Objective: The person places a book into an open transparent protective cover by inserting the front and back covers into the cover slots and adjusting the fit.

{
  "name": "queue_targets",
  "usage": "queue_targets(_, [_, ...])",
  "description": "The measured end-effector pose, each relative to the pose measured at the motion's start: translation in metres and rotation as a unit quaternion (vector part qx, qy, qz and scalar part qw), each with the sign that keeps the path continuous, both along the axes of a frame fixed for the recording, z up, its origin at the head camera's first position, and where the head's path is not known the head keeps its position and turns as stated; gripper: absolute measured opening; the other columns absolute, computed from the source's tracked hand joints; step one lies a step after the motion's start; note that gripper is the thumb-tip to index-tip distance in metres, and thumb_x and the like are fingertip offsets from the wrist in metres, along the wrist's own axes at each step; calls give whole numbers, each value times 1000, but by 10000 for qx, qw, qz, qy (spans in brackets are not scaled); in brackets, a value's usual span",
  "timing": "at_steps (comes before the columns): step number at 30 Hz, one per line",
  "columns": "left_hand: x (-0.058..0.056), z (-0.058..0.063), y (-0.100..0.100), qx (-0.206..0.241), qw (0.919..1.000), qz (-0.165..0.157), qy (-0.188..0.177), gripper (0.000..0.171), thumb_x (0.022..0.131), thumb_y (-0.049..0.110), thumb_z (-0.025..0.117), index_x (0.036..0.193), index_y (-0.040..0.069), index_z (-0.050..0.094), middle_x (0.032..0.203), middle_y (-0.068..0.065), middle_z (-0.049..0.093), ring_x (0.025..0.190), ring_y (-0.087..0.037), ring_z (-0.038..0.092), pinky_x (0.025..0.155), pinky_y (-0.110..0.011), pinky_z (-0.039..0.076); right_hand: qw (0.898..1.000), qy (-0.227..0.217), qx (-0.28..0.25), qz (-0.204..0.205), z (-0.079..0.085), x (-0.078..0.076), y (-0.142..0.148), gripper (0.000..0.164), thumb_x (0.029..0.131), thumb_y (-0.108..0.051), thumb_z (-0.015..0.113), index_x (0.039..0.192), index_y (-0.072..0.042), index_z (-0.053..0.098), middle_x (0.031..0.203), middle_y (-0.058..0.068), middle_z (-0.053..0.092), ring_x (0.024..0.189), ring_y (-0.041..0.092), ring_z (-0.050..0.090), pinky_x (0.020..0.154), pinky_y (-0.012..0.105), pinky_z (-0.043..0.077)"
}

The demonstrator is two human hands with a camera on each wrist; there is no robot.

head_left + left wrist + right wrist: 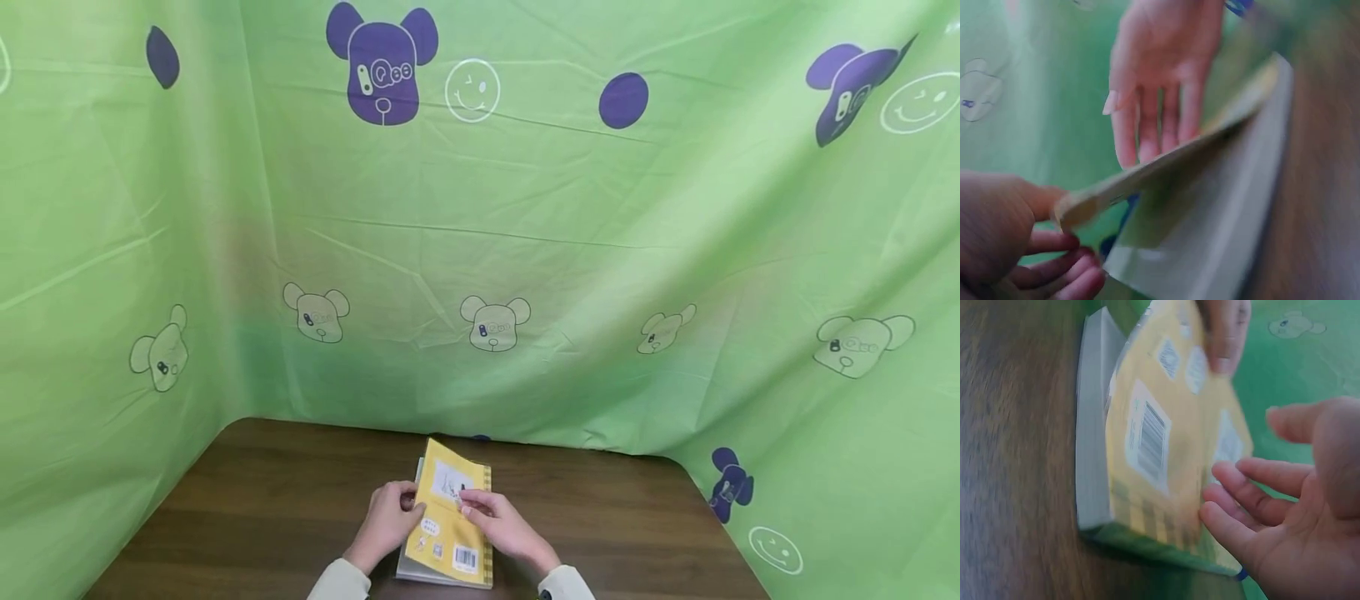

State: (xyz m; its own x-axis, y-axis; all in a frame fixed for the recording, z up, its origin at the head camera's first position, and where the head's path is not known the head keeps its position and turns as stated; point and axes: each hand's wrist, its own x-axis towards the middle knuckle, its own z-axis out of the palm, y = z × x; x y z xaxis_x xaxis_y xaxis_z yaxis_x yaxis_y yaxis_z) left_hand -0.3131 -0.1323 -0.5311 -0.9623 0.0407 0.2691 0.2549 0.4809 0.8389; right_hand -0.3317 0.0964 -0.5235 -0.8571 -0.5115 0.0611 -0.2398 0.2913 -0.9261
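A thick paperback book with a yellow back cover lies on the table near its front edge. Its cover carries a barcode label and small printed pictures. My left hand pinches the cover's free edge between thumb and fingers, lifting it at a slant. White pages show beneath the raised cover in the left wrist view. My right hand is over the cover's spine side, fingers loosely extended and fingertips right at the yellow surface; the thumb stands apart from it.
The brown wooden table spreads out around the book. Green fabric printed with bear heads and smiley faces hangs behind the table and along both sides.
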Motion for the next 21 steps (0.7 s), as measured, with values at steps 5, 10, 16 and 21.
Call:
queue_targets(5, [3, -11, -5, -638, 9977, 240, -37, 31, 82, 0, 78, 110, -11, 69, 88, -7, 65, 79, -14, 59, 67, -25, 53, 9980, 482, 298, -290, -7, -4, 5, 36, 101, -10, 60, 129, 11, 61, 122, 24, 68, 110, 26, 65, 90, 19, 51])
queue_targets(10, [6, -16, -2, -852, 9955, 404, 101, 40, 80, -2, 79, 115, -16, 67, 92, -11, 64, 84, -18, 59, 70, -30, 53, 9949, 683, 329, -671, -12, -11, 10, 35, 97, -5, 62, 127, 13, 61, 119, 24, 67, 107, 27, 63, 88, 22, 52])
queue_targets(16, [8, -13, 5, -877, 9944, 583, -87, 42, 78, -6, 77, 116, -19, 65, 96, -20, 68, 87, -27, 64, 76, -40, 58, 9856, 681, 517, -1456, -16, -17, 11, 40, 92, -1, 62, 127, 18, 58, 117, 28, 65, 104, 32, 63, 86, 34, 54])
queue_targets(21, [9, -11, 11, -830, 9934, 762, -206, 43, 74, -9, 76, 114, -20, 64, 105, -29, 68, 102, -41, 65, 92, -55, 55, 9845, 407, 430, -1651, -17, -20, 9, 46, 91, 1, 62, 130, 23, 50, 114, 29, 63, 104, 36, 64, 89, 46, 57])
